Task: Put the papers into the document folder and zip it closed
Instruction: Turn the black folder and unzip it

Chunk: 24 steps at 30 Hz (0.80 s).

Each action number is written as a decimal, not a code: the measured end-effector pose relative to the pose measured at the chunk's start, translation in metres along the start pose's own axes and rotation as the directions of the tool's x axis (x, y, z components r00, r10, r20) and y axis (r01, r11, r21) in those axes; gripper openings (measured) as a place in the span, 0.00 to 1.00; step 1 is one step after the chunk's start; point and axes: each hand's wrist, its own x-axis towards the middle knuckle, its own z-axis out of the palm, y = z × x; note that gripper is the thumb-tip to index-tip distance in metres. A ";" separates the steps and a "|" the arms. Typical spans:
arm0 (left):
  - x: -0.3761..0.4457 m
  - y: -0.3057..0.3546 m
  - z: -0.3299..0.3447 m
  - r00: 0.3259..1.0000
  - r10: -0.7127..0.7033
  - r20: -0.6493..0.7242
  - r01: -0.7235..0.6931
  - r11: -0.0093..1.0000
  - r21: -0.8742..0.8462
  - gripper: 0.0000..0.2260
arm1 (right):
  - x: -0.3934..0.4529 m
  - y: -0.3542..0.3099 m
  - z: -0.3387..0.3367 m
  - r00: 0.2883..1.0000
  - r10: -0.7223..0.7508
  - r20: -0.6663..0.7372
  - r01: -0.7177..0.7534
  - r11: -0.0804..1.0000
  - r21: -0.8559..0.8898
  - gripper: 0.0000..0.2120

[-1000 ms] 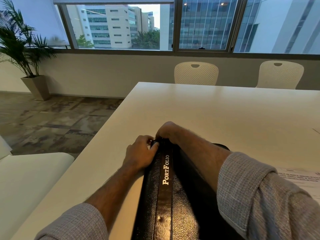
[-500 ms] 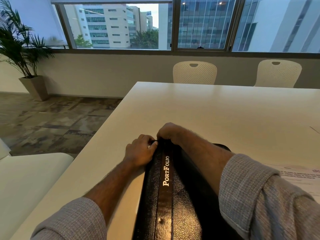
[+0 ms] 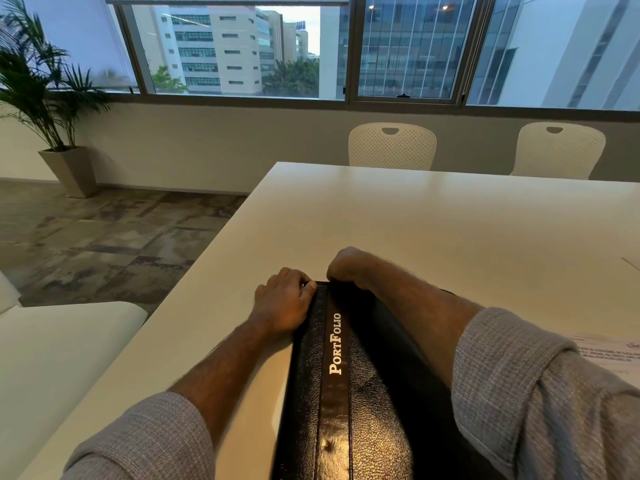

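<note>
My left hand [image 3: 282, 301] and right hand [image 3: 346, 266] curl their fingers at the far end of the black folder [image 3: 346, 393], standing on the tabletop [image 3: 398, 220]; whether they pinch the zip I cannot tell. Printed papers [image 3: 609, 355] lie outside, so unzipping likely comes next.

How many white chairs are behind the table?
2. One white chair sits at the table's far edge near the middle, the other chair farther right. More may be out of view to the right.

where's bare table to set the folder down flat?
Free: the broad table stretch between both hands and the chairs, and the strip left of the left hand. Crowded: the near right, with portfolio, right hand and printed papers.
</note>
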 end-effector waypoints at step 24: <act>-0.003 0.005 -0.005 0.999 -0.044 0.013 0.044 0.999 -0.002 0.14 | -0.006 0.072 -0.040 0.984 0.112 -0.138 -0.094 0.986 0.134 0.05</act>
